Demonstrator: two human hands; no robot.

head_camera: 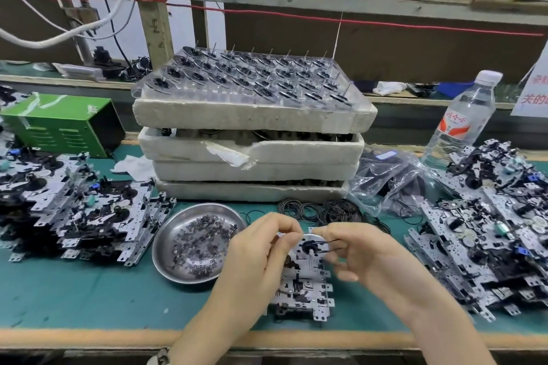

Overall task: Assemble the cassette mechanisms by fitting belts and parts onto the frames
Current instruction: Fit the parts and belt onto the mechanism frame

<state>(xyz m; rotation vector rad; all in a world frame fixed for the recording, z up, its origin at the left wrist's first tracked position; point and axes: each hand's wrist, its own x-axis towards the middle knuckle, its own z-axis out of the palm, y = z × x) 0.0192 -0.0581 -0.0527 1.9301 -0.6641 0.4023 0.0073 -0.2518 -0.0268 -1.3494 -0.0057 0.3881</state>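
Observation:
A metal cassette frame lies on the green mat near the front edge, with a round silver flywheel at its far end. My left hand curls over the frame's left side, its fingers pinching at the flywheel's rim. My right hand pinches a thin black belt stretched from the flywheel's black hub. A heap of loose black belts lies just beyond my hands.
A steel dish of small washers sits left of my hands. Stacks of frames lie at the left and right. Foam trays topped by a clear tray of flywheels, a green box, plastic bags and a water bottle stand behind.

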